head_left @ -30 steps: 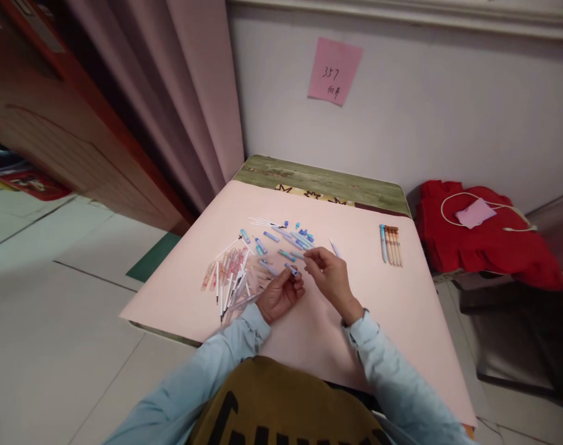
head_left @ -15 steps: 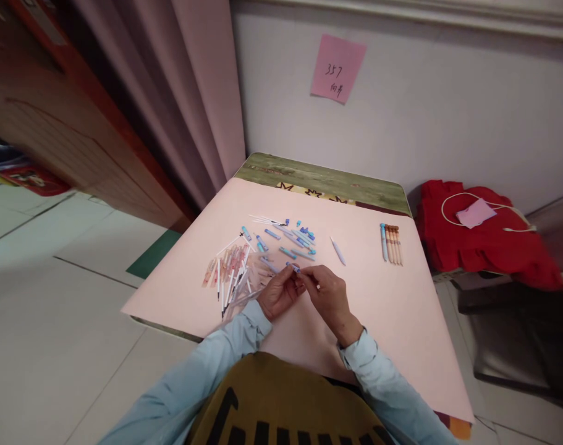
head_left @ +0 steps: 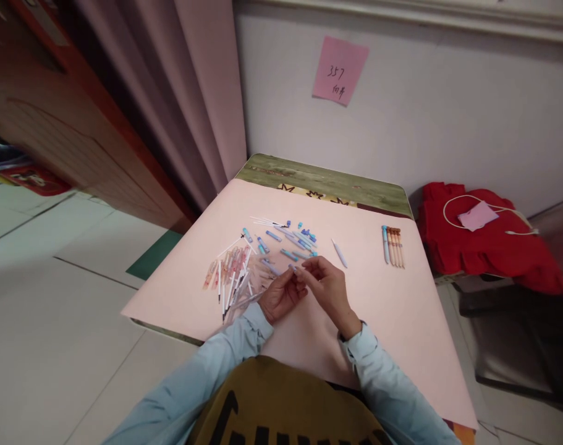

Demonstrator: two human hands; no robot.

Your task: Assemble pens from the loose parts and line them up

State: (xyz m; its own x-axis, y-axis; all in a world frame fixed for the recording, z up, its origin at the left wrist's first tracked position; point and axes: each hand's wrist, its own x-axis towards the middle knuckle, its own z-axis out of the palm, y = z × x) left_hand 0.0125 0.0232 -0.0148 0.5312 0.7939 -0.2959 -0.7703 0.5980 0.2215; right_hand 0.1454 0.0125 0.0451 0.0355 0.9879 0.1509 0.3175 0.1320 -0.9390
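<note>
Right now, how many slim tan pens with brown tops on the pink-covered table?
4. The tan pens lie side by side on the table at right: one next to the slim light-blue pen, two in the middle, one at the row's right end. None seems hidden.

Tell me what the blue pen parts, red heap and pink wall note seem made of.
Blue pen parts: probably plastic, smooth, judging by their even colour; too small to be sure. Red heap: fabric, matte, from its drooping edge. Pink wall note: thin paper, matte, flat with handwriting.
</note>
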